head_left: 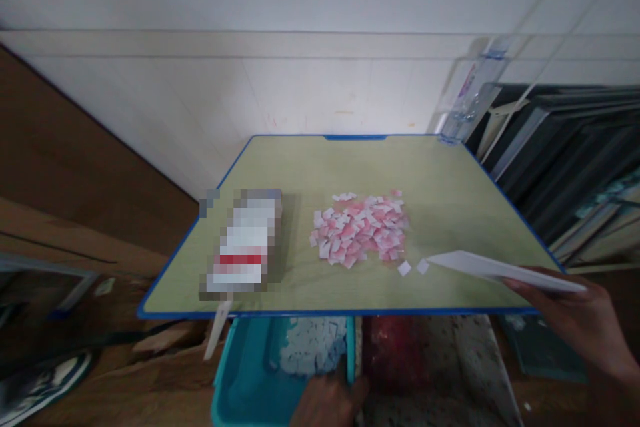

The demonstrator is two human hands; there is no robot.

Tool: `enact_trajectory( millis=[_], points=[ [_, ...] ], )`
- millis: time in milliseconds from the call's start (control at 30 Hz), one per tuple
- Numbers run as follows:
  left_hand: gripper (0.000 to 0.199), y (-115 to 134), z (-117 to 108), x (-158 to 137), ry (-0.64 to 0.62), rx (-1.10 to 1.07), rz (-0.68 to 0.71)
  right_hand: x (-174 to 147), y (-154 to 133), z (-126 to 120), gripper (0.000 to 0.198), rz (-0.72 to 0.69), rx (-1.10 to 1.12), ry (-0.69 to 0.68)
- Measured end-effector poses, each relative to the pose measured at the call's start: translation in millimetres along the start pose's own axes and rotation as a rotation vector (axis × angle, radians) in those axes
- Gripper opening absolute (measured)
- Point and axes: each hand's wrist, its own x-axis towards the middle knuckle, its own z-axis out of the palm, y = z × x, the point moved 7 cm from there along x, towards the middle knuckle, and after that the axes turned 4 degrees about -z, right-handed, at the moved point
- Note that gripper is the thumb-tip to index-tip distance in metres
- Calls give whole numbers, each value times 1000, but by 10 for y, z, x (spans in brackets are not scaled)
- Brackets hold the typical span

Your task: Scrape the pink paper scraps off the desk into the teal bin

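At the lower edge of the view, my left hand (327, 401) is closed around the near right rim of a teal plastic basin (250, 380); its fingers are partly blurred. Inside the basin lie many small whitish paper pieces (317, 343). On the right, my right hand (583, 313) grips a thin, flat white board (500, 270), tilted over the tabletop. The board's far corner points at two loose paper squares (405, 268). A spread heap of small pink and white paper squares (363, 230) lies mid-table.
A green-topped table (360, 163) with a blue edge stands against the wall. On its left lies a blurred-out box-like item (245, 240), with a white strip (217, 330) below it. A clear plastic bottle (463, 113) stands at the back right, beside dark stacked panels (575, 153).
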Motion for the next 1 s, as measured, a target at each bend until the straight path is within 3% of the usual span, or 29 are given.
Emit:
enact_trajectory(
  millis=[400, 600, 767, 933, 1000],
  points=[
    [35, 11, -44, -25, -25, -21, -36, 20, -200, 43, 14, -32, -61, -101],
    [33, -9, -25, -16, -32, -34, -30, -16, -202, -24, 16, -51, -85, -61],
    [36, -16, -27, -11, -25, -22, -40, -81, -100, -148, 16, 42, -145, -18],
    [39, -4, -29, -12, -30, -52, -32, -186, -215, -169, 15, -90, -43, -178],
    [37, -7, -34, -12, -5, -74, -22, -228, -270, -177, 14, -103, -33, -171]
  ],
)
